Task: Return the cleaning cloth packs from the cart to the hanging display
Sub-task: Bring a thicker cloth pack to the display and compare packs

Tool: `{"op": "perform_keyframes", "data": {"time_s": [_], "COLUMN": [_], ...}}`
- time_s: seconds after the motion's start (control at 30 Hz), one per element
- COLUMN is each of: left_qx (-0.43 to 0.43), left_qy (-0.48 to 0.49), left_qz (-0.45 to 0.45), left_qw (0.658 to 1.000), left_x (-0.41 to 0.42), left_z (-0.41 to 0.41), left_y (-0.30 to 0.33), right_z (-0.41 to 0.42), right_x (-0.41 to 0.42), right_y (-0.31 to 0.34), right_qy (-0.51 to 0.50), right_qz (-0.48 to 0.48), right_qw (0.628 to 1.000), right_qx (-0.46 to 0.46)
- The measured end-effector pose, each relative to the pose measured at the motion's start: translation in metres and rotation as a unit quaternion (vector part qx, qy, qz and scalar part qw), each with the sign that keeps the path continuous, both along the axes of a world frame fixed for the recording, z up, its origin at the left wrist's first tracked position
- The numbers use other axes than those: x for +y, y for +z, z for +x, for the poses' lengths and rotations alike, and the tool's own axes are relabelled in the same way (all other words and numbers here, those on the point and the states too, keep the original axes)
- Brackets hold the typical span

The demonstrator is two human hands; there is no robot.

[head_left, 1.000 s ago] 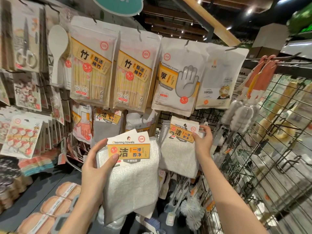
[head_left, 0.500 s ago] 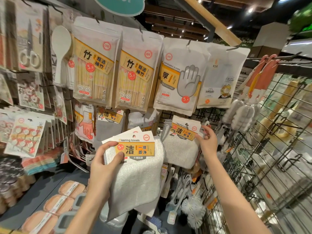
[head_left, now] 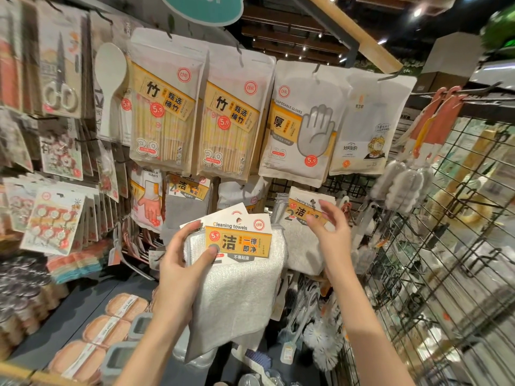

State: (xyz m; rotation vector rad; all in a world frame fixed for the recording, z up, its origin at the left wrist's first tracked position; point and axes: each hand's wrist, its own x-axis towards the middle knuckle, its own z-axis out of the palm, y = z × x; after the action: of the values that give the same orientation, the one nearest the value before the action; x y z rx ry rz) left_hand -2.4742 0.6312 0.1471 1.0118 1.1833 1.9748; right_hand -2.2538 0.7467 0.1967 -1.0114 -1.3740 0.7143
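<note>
Hanging, head view: one white woven cleaning cloth pack with orange-and-white header card sits on the display, lower row, beside the black wire grid panel. Right hand, fingers spread and holding nothing, hovers before it. Left hand grips several more white cloth packs with "Cleaning towels" cards, unhung. Cart not visible. Judged partly done.
</note>
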Motion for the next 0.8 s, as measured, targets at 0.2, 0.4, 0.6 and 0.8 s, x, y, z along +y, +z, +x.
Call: {"op": "perform_keyframes", "data": {"time_s": [0.2,0.4,0.6,0.8], "left_qx": [0.003,0.008,0.007,0.000], "left_qy": [0.008,0.023,0.027,0.006], "left_qz": [-0.002,-0.002,-0.003,-0.017], "left_qw": [1.000,1.000,1.000,1.000], "left_x": [-0.001,-0.002,-0.001,-0.003], "left_z": [0.003,0.005,0.007,0.005], "left_y": [0.002,0.003,0.003,0.001], "right_z": [-0.034,-0.048,-0.048,-0.045], "right_x": [-0.025,-0.039,-0.045,-0.042], "right_y": [0.002,-0.005,-0.005,-0.006], "right_qy": [0.117,0.126,0.127,0.104], "right_qz": [-0.030,-0.050,-0.043,-0.036], "right_qw": [0.990,0.985,0.989,0.993], "right_qx": [-0.071,-0.105,-0.063,-0.037]}}
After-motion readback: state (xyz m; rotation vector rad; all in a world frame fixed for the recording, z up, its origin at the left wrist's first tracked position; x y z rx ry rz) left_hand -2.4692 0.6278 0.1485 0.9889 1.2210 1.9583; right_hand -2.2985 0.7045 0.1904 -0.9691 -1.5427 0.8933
